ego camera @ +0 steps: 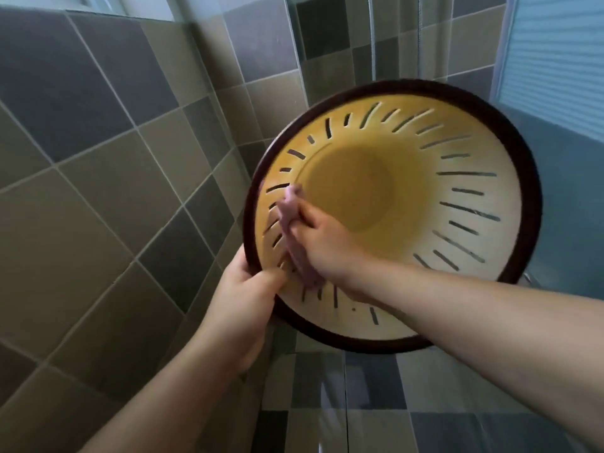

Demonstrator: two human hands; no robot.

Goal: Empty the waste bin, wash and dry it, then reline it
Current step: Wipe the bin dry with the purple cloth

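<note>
The step in hand looks like wiping the bin's inside, drying or scrubbing, it is hard to say which. The left hand (246,302) grips the dark rim at about seven o'clock, thumb curled over the edge, holding the bin (408,178) up in the air with its mouth toward the camera, in front of the tiled wall (98,158). The right hand (322,241) reaches inside and pinches a pinkish cloth (292,210) against the slotted wall at about nine o'clock. Next, I judge, turn the bin to bring unwiped wall under the cloth. The bin is round, cream-yellow, empty and unlined.
</note>
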